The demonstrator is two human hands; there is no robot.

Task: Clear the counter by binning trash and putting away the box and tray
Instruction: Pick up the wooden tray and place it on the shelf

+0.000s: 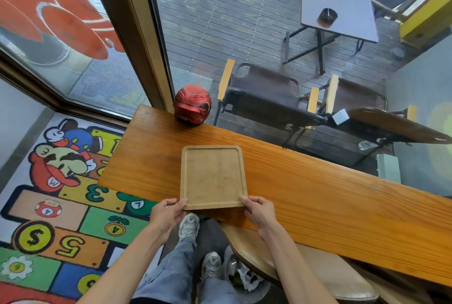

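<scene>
Tray: the wooden tray [213, 176] lies flat on the wooden counter [305, 196], its near edge right at the counter's near side, nothing on it.
Left hand: your left hand [167, 213] pinches the tray's near left corner, thumb on the rim.
Right hand: your right hand [259, 213] grips the near right corner, fingers curled onto the rim.
Helmet: a red helmet [192, 104] sits at the counter's far end, well apart from the tray.
Below: a bin [242, 276] with crumpled paper by your shoes, under the counter edge.
</scene>
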